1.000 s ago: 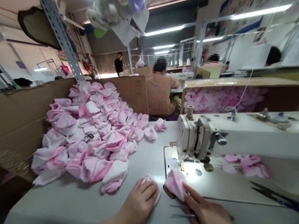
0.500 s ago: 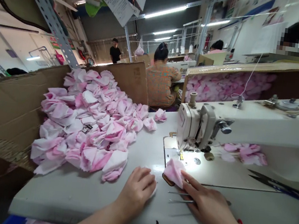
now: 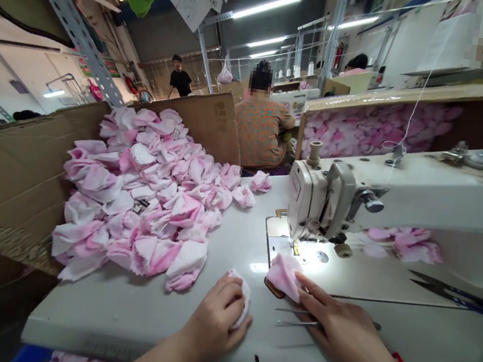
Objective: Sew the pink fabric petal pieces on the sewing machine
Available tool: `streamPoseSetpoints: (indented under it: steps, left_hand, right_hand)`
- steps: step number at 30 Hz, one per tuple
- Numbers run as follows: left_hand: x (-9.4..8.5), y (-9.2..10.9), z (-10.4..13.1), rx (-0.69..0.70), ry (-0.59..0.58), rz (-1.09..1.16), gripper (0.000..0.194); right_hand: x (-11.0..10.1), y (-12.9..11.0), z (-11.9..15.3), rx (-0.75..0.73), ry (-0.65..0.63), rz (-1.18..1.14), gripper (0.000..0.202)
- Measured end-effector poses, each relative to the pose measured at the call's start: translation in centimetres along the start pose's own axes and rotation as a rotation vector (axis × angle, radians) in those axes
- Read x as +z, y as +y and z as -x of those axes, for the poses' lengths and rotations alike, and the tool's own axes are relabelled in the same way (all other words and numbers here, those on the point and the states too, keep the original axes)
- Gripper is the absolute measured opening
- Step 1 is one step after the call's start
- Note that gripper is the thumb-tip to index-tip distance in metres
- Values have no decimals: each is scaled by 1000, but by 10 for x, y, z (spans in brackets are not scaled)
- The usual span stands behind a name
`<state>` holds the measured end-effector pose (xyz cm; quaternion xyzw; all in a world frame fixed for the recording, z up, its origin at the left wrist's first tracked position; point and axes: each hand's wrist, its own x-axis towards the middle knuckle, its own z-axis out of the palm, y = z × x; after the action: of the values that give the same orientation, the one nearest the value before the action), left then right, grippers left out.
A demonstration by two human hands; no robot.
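We see two small cloth pieces at the hands. The pink piece [image 3: 283,275], soft and loosely folded, lies on the counter [image 3: 149,324] just in front of the presser foot [image 3: 296,248], its edge at the extended fingertips of the right hand [image 3: 345,324]; whether they pinch it, we cannot tell. The paler piece [image 3: 244,309], mostly hidden, sits inside the left hand [image 3: 217,315], curled closed around it. We count one pair of tweezers [image 3: 297,324], its two prongs projecting from beneath the right hand, one pair of scissors [image 3: 451,291] farther right, and two loose pieces [image 3: 244,197] beside a heap [image 3: 153,198] too crowded to count. The sewing machine [image 3: 410,198] partly blocks more pink pieces [image 3: 416,246]; cardboard [image 3: 11,184] borders the heap.
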<state>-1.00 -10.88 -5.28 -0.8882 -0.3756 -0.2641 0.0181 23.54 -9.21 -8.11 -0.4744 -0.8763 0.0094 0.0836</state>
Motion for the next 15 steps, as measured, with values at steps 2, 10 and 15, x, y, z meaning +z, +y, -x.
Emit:
streamPoseSetpoints:
  steps: [2, 10, 15]
  left_hand:
    - [-2, 1, 1, -4, -22, 11, 15]
    - [-8, -2, 7, 114, 21, -140, 28]
    - [-14, -4, 10, 199, -16, -138, 33]
  right_hand:
    - [0, -1, 0, 1, 10, 0, 39]
    - [-25, 2, -8, -18, -114, -36, 36]
    - [-40, 14, -17, -46, -208, -44, 36]
